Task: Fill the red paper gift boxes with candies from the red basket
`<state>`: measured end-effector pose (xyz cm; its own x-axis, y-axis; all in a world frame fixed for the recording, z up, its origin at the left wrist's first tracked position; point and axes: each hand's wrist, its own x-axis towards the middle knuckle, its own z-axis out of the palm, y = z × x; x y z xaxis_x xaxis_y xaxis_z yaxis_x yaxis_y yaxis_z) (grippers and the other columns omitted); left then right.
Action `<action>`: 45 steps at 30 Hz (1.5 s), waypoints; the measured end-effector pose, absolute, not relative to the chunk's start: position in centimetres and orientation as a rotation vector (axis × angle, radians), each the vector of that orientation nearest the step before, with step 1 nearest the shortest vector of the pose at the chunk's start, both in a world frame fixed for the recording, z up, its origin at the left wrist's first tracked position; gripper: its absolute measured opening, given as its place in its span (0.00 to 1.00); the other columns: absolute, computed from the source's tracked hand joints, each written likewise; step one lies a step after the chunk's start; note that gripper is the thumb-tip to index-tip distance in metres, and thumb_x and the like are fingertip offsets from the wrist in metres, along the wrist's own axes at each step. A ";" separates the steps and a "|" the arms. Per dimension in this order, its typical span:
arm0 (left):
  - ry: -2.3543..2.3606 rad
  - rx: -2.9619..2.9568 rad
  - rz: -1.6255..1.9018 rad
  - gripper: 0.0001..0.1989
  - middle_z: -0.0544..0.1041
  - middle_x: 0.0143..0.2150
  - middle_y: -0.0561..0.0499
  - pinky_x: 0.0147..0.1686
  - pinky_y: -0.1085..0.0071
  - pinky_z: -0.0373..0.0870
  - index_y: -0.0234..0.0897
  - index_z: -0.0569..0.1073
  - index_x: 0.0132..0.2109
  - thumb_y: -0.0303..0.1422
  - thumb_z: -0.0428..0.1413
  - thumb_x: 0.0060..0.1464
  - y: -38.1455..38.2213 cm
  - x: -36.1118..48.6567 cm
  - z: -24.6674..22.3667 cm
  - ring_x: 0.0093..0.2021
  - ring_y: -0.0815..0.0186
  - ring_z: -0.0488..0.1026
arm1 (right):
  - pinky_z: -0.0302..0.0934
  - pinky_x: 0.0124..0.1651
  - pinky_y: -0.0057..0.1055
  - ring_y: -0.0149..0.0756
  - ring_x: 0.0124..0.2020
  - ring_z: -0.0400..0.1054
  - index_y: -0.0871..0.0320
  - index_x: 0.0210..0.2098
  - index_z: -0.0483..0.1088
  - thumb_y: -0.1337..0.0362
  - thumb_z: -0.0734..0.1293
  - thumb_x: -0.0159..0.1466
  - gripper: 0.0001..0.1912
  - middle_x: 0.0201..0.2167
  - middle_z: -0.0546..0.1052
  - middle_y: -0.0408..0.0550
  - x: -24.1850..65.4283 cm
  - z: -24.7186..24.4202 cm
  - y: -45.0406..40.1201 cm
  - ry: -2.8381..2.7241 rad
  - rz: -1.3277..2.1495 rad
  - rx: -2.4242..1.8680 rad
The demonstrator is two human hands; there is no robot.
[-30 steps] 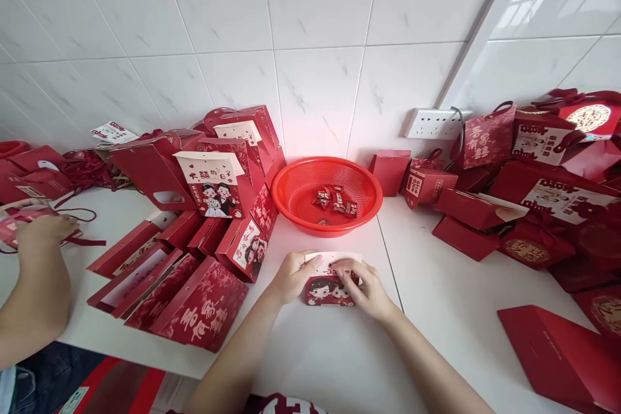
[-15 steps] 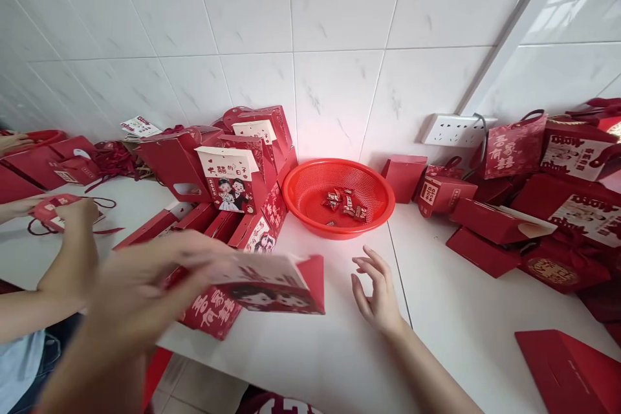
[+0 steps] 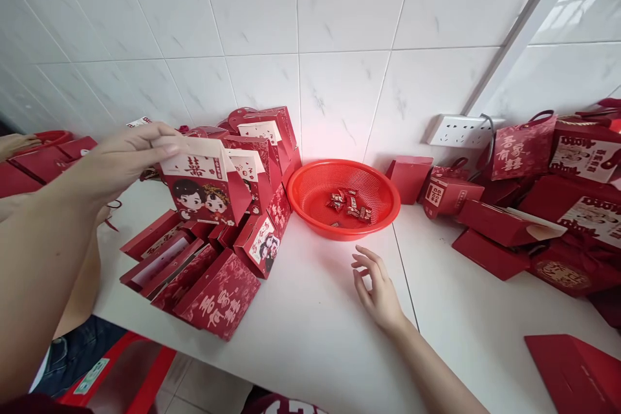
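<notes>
Box [image 3: 202, 191] shifted leftward; left hand [image 3: 125, 156] pinching it; right hand [image 3: 380, 290] half-curled

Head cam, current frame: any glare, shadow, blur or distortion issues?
Head view: window-like glare at upper right on the tiled wall; pinkish cast on it behind the red basket; soft, faint shadows on the table; tile seams splay, wide-angle style; left hand and its box fairly crisp, no strong smear.
</notes>
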<state>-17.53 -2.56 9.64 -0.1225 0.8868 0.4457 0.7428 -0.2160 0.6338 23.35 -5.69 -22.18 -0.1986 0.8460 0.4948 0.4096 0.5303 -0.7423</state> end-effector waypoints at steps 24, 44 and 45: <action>1.672 2.094 0.925 0.25 0.80 0.43 0.53 0.41 0.67 0.76 0.28 0.74 0.48 0.48 0.56 0.59 1.1 -23.2 5.7 0.44 0.67 0.76 | 0.73 0.30 0.31 0.34 0.40 0.72 0.51 0.54 0.63 0.68 0.58 0.69 0.15 0.60 0.63 0.55 23.3 -22.4 -5.3 -1.874 0.611 -1.062; 1.687 2.293 0.869 0.30 0.76 0.55 0.47 0.38 0.73 0.76 0.33 0.66 0.61 0.47 0.56 0.59 0.4 -22.7 5.0 0.46 0.67 0.76 | 0.74 0.33 0.34 0.35 0.38 0.72 0.50 0.55 0.63 0.67 0.57 0.70 0.16 0.60 0.64 0.55 23.4 -22.6 -5.2 -1.899 0.589 -1.068; 1.728 2.320 0.874 0.31 0.74 0.58 0.47 0.42 0.69 0.77 0.35 0.66 0.62 0.49 0.55 0.59 0.0 -22.2 5.0 0.50 0.64 0.75 | 0.74 0.33 0.34 0.35 0.38 0.72 0.50 0.55 0.63 0.67 0.57 0.70 0.16 0.60 0.65 0.55 23.4 -22.6 -5.2 -1.898 0.589 -1.067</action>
